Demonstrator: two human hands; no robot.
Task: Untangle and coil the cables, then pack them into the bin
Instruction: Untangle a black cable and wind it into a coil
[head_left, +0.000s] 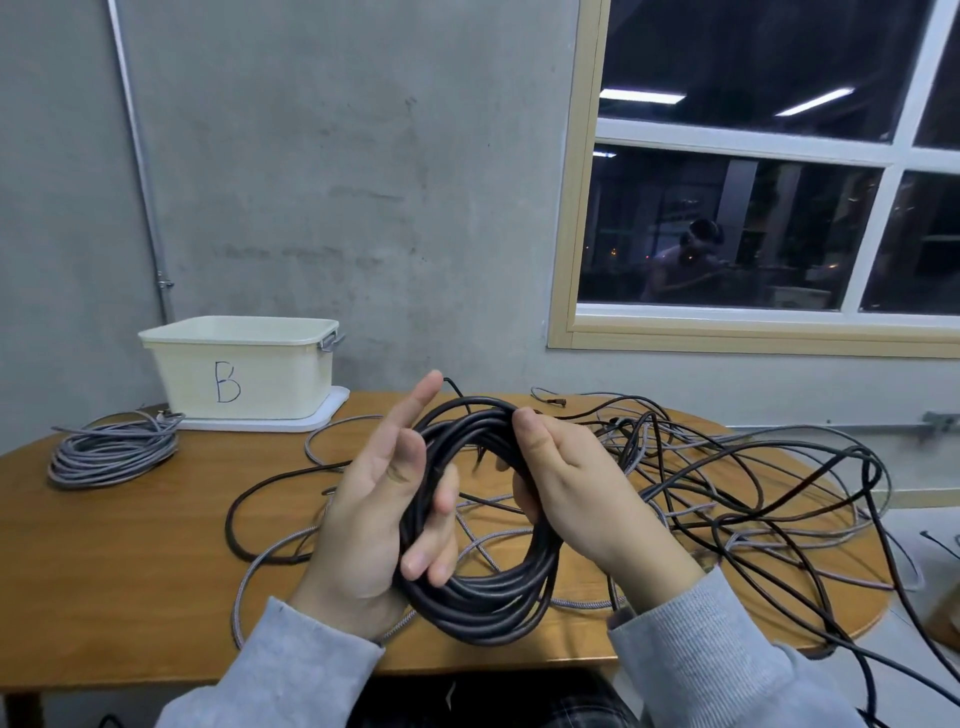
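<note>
A black cable coil (483, 525), wound in many round loops, is held upright above the table, its left side gripped by the left hand (374, 514) and its upper right side by the right hand (571, 488). To the right, loose black and grey braided cables (753, 499) sprawl in a tangle, some trailing off the table edge. A neat grey coil (111, 449) lies flat at far left, just beside the cream bin (244, 374) marked "B", which stands on a white lid.

Bare hands (374, 519); grey ribbed-knit sleeves (691, 649) with cuffs at both wrists; possibly checked trousers below.
</note>
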